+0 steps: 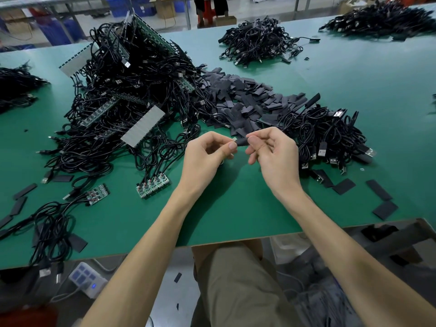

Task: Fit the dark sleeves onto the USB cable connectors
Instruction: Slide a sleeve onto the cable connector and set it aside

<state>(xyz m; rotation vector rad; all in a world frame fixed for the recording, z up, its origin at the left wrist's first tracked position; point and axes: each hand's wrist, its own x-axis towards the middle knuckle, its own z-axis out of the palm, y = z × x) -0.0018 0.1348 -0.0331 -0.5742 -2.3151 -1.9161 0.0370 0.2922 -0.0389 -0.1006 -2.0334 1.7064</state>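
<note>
Above the green table (236, 208) my two hands meet around one small dark sleeve (242, 142). My right hand (271, 152) pinches the sleeve's right end between thumb and fingers. My left hand (207, 154) pinches the left end, where a bit of pale connector shows at the thumb tip. The cable itself is hidden behind my hands. A heap of loose dark sleeves (245, 102) lies just beyond my hands. To its right sits a pile of black USB cables (330, 135) with bare metal plugs.
A large tangle of cables with green circuit boards (122, 95) fills the left of the table; two small boards (153, 185) lie near my left forearm. More cable piles (257, 41) sit at the far side. Loose sleeves (377, 192) dot the right front edge.
</note>
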